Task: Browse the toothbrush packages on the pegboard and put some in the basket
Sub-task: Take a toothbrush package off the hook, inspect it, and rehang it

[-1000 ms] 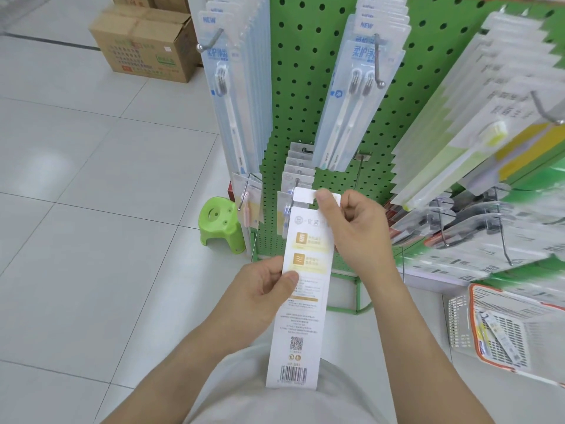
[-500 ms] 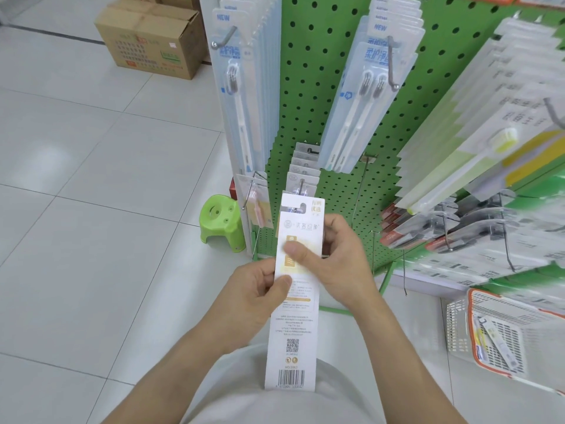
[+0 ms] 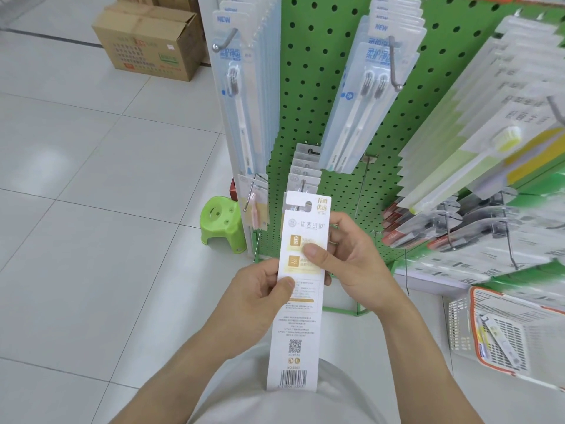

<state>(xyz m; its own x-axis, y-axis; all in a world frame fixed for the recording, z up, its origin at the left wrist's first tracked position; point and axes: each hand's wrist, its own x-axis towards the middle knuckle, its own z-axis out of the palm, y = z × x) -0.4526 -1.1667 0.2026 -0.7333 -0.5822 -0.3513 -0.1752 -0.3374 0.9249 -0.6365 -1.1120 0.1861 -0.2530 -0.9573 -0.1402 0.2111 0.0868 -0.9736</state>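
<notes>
Both hands, left hand (image 3: 258,296) and right hand (image 3: 351,260), grip a white toothbrush package (image 3: 301,289) before the green pegboard (image 3: 308,87), basket (image 3: 513,332) at right.

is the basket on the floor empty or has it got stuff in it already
Not empty. The white basket with the orange rim already holds at least one toothbrush package, lying on its slotted bottom. The white package in both hands is not in it.

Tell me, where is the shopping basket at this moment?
In the head view the basket sits on the floor at the lower right, below the pegboard packages, right of the right hand.
</notes>
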